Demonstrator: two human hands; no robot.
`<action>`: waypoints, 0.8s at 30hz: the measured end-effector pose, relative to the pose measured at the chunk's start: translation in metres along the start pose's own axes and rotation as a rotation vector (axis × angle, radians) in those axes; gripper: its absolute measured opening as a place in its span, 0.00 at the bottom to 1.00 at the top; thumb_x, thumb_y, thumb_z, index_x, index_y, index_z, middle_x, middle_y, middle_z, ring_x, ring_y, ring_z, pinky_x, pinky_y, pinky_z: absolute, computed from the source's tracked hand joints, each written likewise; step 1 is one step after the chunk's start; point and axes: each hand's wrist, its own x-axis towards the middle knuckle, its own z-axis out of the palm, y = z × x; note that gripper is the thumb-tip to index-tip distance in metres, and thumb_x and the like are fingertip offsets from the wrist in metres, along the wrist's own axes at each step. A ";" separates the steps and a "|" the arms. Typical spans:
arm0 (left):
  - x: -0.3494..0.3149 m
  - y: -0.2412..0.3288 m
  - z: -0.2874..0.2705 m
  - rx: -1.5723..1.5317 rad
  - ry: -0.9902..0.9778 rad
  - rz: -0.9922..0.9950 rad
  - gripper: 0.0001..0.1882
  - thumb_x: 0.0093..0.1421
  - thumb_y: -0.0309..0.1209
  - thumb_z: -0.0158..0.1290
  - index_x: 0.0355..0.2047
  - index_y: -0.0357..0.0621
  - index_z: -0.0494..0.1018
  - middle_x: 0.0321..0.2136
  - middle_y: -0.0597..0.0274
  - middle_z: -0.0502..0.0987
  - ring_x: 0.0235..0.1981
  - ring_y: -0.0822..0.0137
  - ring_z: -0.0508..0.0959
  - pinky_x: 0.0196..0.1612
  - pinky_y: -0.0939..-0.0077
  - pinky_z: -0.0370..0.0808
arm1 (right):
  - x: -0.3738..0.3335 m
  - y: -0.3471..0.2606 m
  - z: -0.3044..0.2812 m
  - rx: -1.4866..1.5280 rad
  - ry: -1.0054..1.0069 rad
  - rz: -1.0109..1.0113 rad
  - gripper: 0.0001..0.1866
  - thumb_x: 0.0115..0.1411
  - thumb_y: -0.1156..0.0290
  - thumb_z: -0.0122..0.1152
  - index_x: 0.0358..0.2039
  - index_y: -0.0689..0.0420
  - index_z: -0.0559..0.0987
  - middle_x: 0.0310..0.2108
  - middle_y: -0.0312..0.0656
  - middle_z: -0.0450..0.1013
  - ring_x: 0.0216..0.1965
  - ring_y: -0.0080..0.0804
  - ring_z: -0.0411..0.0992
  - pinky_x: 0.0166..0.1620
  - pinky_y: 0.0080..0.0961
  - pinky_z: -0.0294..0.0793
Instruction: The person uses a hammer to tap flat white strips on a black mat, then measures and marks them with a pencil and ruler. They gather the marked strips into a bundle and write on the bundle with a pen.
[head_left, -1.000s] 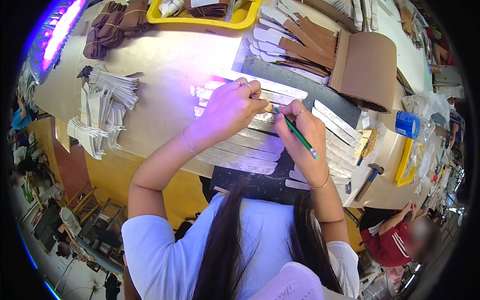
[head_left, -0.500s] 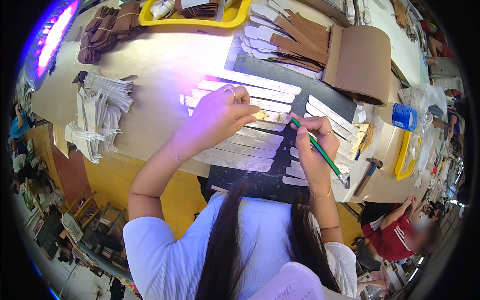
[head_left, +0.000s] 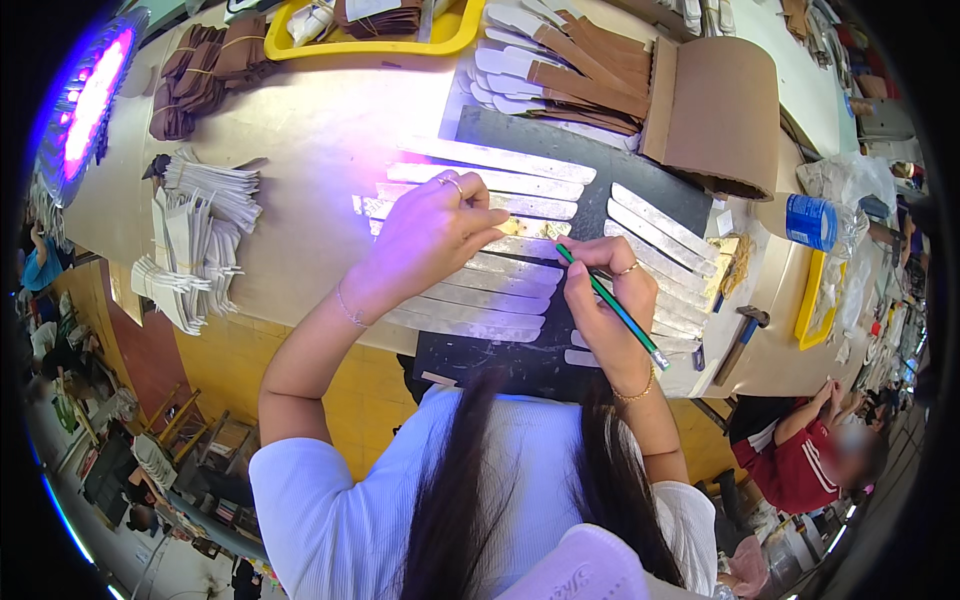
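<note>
Our right hand [head_left: 615, 278] grips the pencil [head_left: 614, 306], tip near the golden strip [head_left: 540, 228]; our left hand [head_left: 425, 228] brings fingertips onto it, whether grasping we cannot tell. Light pressure could let it skid. Beyond sits the tray [head_left: 445, 48].

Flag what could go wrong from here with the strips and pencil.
1. The left hand is over several closely laid pale strips; a sideways brush could push them out of line.
2. The right hand holds the green pencil with its tip close to the strips; a slip might leave a stray mark.
3. The hammer has its handle end near the front edge of the table; a bump could knock it off.
</note>
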 end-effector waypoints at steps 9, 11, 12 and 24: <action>0.000 -0.001 0.002 0.001 -0.016 -0.008 0.08 0.55 0.33 0.64 0.34 0.47 0.84 0.30 0.65 0.73 0.33 0.62 0.75 0.35 0.66 0.74 | 0.003 -0.001 0.012 -0.029 -0.036 0.028 0.06 0.58 0.79 0.64 0.34 0.62 0.75 0.34 0.50 0.81 0.34 0.38 0.83 0.37 0.26 0.80; -0.001 -0.001 0.002 0.013 -0.011 -0.002 0.07 0.55 0.33 0.64 0.34 0.48 0.83 0.30 0.65 0.73 0.33 0.63 0.75 0.35 0.66 0.74 | 0.006 -0.003 0.017 -0.056 -0.049 0.033 0.06 0.57 0.79 0.65 0.34 0.62 0.75 0.33 0.49 0.81 0.32 0.38 0.82 0.34 0.26 0.79; -0.001 -0.001 0.003 0.019 -0.008 0.001 0.07 0.55 0.33 0.64 0.34 0.48 0.83 0.30 0.65 0.73 0.33 0.63 0.75 0.34 0.66 0.74 | 0.008 -0.004 0.019 -0.080 -0.060 0.031 0.06 0.57 0.79 0.65 0.34 0.62 0.75 0.32 0.48 0.81 0.30 0.38 0.82 0.33 0.26 0.79; 0.001 0.004 0.001 0.060 -0.003 0.001 0.06 0.55 0.31 0.65 0.35 0.49 0.84 0.29 0.64 0.74 0.31 0.63 0.76 0.34 0.67 0.73 | 0.015 -0.006 0.026 -0.185 -0.077 -0.011 0.07 0.57 0.76 0.66 0.32 0.59 0.74 0.28 0.46 0.78 0.26 0.44 0.78 0.29 0.31 0.76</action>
